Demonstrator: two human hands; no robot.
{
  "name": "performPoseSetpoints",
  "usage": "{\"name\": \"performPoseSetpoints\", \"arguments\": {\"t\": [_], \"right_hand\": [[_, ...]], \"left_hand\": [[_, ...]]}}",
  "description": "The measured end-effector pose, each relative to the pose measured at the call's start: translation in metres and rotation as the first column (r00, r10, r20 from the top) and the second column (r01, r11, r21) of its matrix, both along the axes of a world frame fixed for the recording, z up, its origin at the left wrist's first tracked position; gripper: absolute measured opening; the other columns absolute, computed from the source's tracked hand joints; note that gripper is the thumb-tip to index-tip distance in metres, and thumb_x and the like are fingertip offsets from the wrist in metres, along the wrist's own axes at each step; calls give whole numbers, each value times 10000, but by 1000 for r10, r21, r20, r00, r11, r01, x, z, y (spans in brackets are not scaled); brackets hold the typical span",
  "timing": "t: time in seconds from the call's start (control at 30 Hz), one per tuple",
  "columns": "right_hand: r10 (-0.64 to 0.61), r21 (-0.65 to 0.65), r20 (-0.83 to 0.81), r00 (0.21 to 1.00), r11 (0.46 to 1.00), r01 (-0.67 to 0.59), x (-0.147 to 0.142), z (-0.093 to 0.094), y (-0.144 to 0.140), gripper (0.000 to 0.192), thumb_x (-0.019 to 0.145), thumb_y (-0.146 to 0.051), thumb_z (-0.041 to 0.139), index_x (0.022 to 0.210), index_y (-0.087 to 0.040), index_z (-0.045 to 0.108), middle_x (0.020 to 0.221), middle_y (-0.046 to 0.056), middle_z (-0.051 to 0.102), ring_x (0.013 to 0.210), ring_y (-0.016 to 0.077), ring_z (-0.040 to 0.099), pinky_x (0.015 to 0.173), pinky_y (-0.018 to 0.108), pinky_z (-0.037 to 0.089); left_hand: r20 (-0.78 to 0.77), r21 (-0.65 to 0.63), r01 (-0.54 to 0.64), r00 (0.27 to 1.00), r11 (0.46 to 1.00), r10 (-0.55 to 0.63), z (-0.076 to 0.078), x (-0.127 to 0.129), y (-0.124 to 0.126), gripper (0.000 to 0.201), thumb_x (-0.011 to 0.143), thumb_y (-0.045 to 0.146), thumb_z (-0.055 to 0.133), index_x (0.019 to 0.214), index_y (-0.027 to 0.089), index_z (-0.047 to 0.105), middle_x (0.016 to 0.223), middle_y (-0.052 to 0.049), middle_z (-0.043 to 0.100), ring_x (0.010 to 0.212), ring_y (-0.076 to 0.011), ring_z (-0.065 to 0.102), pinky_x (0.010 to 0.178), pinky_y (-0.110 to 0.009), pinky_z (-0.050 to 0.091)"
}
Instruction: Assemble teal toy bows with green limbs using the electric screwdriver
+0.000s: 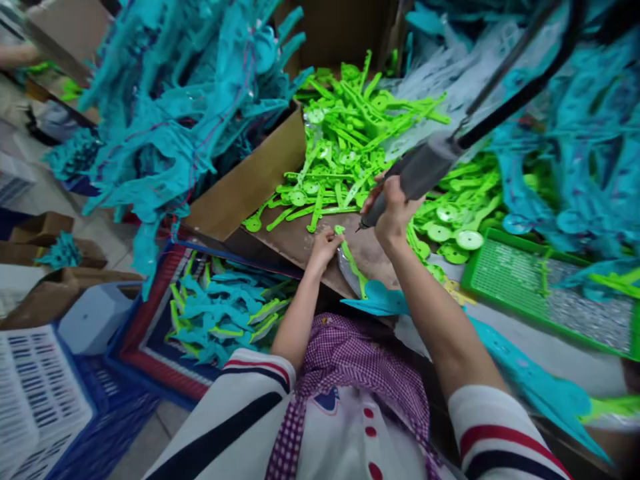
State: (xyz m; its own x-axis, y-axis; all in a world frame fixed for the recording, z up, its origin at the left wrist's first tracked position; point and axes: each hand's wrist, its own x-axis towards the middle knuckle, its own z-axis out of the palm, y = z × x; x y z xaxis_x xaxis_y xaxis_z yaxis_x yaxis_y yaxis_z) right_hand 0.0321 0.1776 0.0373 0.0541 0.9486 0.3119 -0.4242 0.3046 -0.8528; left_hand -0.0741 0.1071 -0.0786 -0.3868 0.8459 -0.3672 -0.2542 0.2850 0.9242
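My right hand (396, 217) is wrapped around a grey electric screwdriver (430, 165), whose thin bit points down and left above the brown work surface (305, 240). Just left of the bit, my left hand (324, 249) pinches the upper end of a slim lime-green plastic part (353, 261). A clear curved strip lies along that part's left side. Its lower end meets a teal plastic piece (381, 299) near the front edge of the surface. Whether the green and teal pieces are joined cannot be made out.
Loose lime-green parts (350, 133) heap up behind my hands. Teal parts (200, 87) tower at the left beside a cardboard flap (260, 170). A green tray (510, 267) of small metal bits sits right. A blue crate (125, 373) holds teal-green pieces. Another person's arm (17, 56) shows far left.
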Motion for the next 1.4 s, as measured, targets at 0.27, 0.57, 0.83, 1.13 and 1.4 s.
{"name": "performPoseSetpoints", "arguments": {"t": [0.27,0.57,0.83,1.13,1.4], "right_hand": [[21,72,-13,1000,997,-20,-46,-28,17,467,790,-702,617,782,-236,588,565,-50,453,613,181,672,492,307,545],[31,68,4,1000,997,-31,-51,-38,19,455,775,-675,667,762,-227,588,524,-62,444,536,174,647,471,318,559],[160,81,96,982,982,-168,-56,-38,19,455,775,-647,695,688,-224,553,516,-67,441,460,123,576,443,276,522],[184,53,161,970,979,-195,-54,-44,20,475,781,-688,657,708,-233,542,521,-46,478,586,181,659,515,318,551],[-56,24,-43,997,998,57,13,28,4,530,693,-820,618,736,-294,578,496,-66,414,374,111,460,353,287,423]], "left_hand": [[-4,11,-17,1000,1000,17,-17,1,2,237,725,323,834,824,167,686,751,-39,729,822,-214,716,822,-332,554],[-29,51,-15,999,999,17,-20,4,2,230,747,329,826,843,178,681,769,-38,727,824,-212,711,824,-326,547],[-90,65,-44,995,997,49,-19,9,1,167,760,302,789,772,188,667,714,-9,699,789,-187,686,779,-290,535],[-90,58,-74,993,996,80,-21,13,1,100,763,231,768,796,186,685,787,-30,717,841,-199,691,838,-324,543],[257,21,71,964,997,-74,5,-6,-8,486,795,377,791,1239,240,651,1066,-61,724,974,-227,699,856,-383,567]]}}
